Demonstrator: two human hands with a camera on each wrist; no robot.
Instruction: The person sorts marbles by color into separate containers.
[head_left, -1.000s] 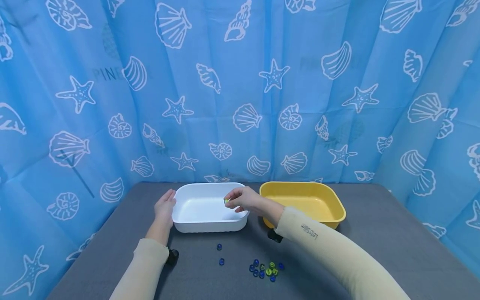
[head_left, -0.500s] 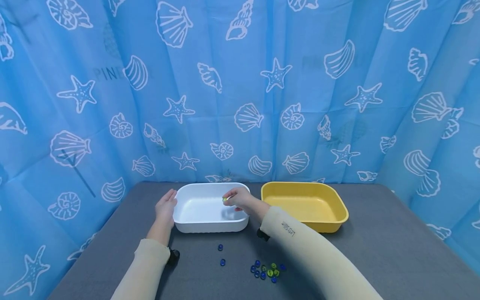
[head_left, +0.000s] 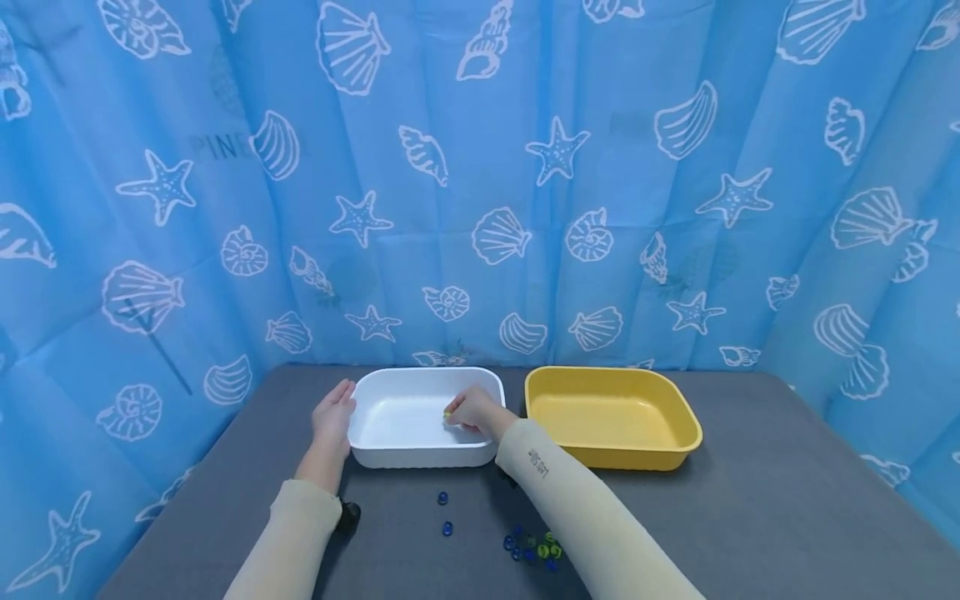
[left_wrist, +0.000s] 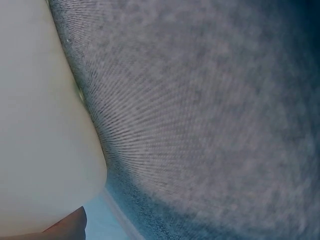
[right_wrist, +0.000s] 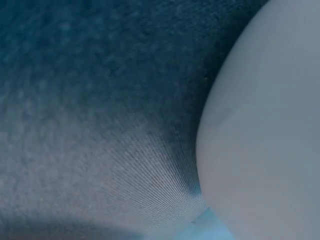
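In the head view my right hand (head_left: 474, 410) reaches down inside the white basin (head_left: 427, 457), over its right half. Between thumb and fingertips it pinches a small yellow-green marble (head_left: 447, 415), which is partly hidden by the fingers. My left hand (head_left: 332, 417) lies along the outside of the basin's left end, its fingers fairly straight and at the rim. Left wrist view: the pale basin wall (left_wrist: 45, 120) fills the left side, with a bit of finger at the bottom. The right wrist view is mostly tabletop and a pale basin wall (right_wrist: 265, 130).
A yellow basin (head_left: 613, 457) stands right of the white one. Two blue marbles, one (head_left: 442, 497) behind the other (head_left: 447, 528), lie in front of the white basin. Several blue and yellow-green marbles (head_left: 543, 551) cluster near my right sleeve (head_left: 585, 508). Behind the grey table (head_left: 787, 500) hangs a blue curtain.
My right hand has moved lower into the white basin with the marble, and its forearm has swung left, now covering part of the marble cluster. The left hand stays at the basin's end.
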